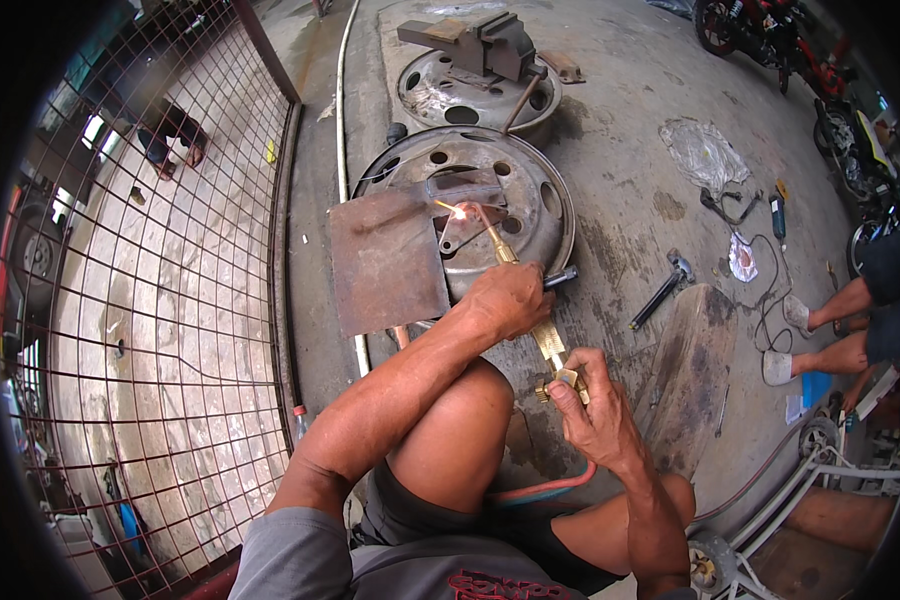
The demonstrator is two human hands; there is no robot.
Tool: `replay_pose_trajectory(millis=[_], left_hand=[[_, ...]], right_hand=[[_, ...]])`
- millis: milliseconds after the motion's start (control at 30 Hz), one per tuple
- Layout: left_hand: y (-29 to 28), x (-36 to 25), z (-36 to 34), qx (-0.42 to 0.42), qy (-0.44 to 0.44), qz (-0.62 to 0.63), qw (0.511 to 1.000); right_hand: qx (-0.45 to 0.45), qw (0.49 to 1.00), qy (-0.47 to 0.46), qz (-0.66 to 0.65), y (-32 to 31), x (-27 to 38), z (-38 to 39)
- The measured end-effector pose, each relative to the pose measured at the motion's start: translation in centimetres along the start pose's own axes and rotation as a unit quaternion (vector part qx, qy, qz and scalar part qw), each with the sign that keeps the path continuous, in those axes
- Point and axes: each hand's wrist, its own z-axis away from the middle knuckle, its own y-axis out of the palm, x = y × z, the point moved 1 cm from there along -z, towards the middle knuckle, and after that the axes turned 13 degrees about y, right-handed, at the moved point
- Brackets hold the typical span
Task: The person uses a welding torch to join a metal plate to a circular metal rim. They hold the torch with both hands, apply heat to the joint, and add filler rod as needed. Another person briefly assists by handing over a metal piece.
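My left hand (510, 298) is closed round the neck of a brass gas torch (548, 340), whose tip points away from me. My right hand (595, 405) grips the torch's near end, thumb and fingers at the valve knobs. At the tip a bright flame (459, 213) glows against a small metal bracket (457, 238) with a hole. The bracket lies on an upturned steel wheel rim (545, 235), beside a rusty metal sheet (385, 270). A short dark cylinder (561, 277) sticks out beside my left hand; whether I hold it cannot be made out.
A bench vise (500, 45) stands on another wheel rim (410, 100). Left is a wire mesh fence (180, 250). On the floor lie a hammer (660, 290) and cables (770, 280). A hose (550, 487) runs below the torch. Someone's feet (792, 340) and motorcycles (770, 40) are at right.
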Motion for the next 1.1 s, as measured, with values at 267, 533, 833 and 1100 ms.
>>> replay_pose_trajectory(millis=[267,533,833,1100], left_hand=[[-0.25,-0.54,0.08,0.000,-0.011,0.003,1.000],[-0.10,-0.49,0.08,-0.008,-0.006,-0.006,1.000],[-0.30,-0.66,0.12,-0.002,-0.013,0.008,1.000],[-0.40,-0.76,0.01,0.013,-0.023,0.024,0.999]], right_hand=[[0.001,1.000,0.000,-0.001,-0.09,-0.10,-0.06],[-0.004,1.000,-0.019,-0.007,0.05,-0.26,-0.07],[0.001,1.000,-0.006,-0.003,-0.15,-0.06,0.01],[0.007,1.000,0.005,-0.002,-0.19,-0.12,0.06]])
